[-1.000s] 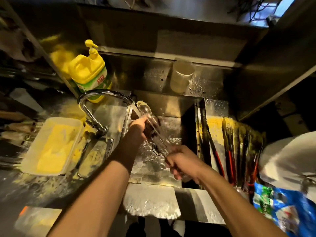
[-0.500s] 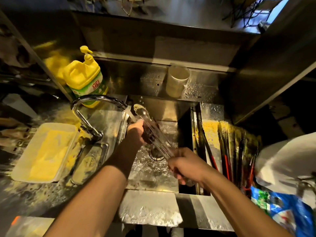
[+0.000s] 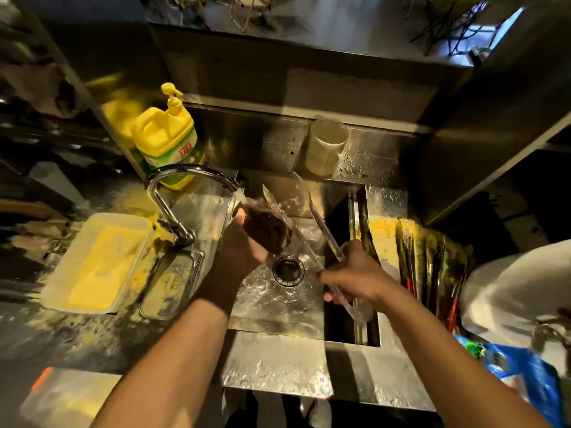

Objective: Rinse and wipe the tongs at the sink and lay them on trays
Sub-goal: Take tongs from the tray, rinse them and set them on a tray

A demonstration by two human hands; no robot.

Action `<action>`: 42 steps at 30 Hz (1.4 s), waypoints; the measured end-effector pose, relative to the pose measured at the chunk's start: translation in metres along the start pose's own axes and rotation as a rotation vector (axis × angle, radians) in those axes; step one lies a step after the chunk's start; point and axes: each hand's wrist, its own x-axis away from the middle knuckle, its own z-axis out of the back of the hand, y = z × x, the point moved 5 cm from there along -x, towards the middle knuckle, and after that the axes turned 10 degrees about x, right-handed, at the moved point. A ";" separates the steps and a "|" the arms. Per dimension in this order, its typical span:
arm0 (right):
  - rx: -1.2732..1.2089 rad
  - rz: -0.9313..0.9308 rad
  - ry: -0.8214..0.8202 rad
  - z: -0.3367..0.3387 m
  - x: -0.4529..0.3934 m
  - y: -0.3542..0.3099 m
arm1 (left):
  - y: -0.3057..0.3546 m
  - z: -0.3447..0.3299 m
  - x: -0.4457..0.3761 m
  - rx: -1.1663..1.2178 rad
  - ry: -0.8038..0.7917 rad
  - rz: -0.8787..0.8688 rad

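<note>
Holding the tongs (image 3: 312, 233) over the sink (image 3: 278, 316), the person has them slanting from the right hand (image 3: 355, 278) up toward the tap (image 3: 188, 177). That grip is closed round the hinge end, fingers curled about both arms low down. The tips are spread apart; one arm runs under the left hand, the other stands free beside it. The left hand (image 3: 244, 245) is wrapped round a dark scrubber (image 3: 267, 231), pressed against the nearer arm. Water seems to be falling there, though the blur makes it hard to be sure.

I would judge the tongs light and stiff: thin metal with a spring in the hinge, so they want to open. Wet, and perhaps soapy, they will be slippery. The hinge end looks the sound place to hold, where both arms meet and one hand can keep them together. Held nearer the tips, they would likely twist or slide. They do not look fragile; a drop in the sink would mostly make noise.

More tongs (image 3: 432, 261), dark with red handles, lie in a row on the desk (image 3: 383, 227) right of the sink. A yellow soap bottle (image 3: 168, 140) stands behind the tap, a cup (image 3: 326, 146) at the back ledge.
</note>
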 end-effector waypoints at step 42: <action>0.280 0.042 -0.084 -0.026 -0.020 -0.035 | -0.009 -0.014 -0.036 -0.344 0.527 0.134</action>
